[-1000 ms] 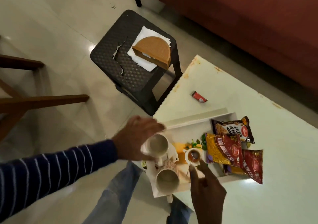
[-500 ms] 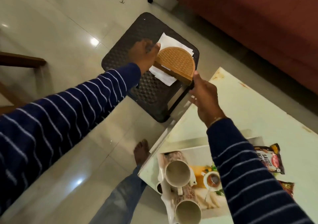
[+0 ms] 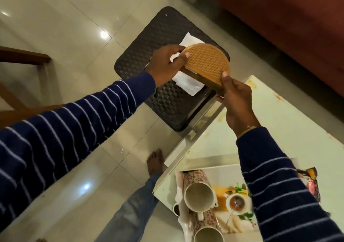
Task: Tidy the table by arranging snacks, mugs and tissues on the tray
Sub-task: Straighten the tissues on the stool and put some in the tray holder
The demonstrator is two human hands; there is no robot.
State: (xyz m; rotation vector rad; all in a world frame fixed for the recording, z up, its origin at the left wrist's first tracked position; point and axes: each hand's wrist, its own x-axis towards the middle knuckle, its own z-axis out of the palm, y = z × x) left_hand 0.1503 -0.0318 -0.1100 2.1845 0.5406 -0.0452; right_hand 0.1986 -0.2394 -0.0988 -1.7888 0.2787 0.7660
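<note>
Both hands have closed on the tissue holder (image 3: pixel 207 63) since a moment ago, when the right one was only just reaching its edge. Now it is gripped from two sides over the black stool (image 3: pixel 167 96).

Biggest is the white table (image 3: pixel 290 130), with rusty marks along its edges. The stool stands just beside its corner on the shiny floor (image 3: pixel 65 27).

On the near part of the table is the tray (image 3: pixel 219 173), with a picture of tea and leaves on it. Two flowery mugs (image 3: pixel 200 191) lie on their sides in the tray, open ends toward the camera. A snack packet (image 3: pixel 309 176) peeks out past the right sleeve.

The tissue holder is brown wood, shaped like half a circle, with a woven pattern on its face. White tissues (image 3: pixel 188 82) stick out under it.

The left hand (image 3: pixel 165 65) grips the holder's left end, thumb on top. The right hand (image 3: pixel 236 94) pinches the lower right corner.
</note>
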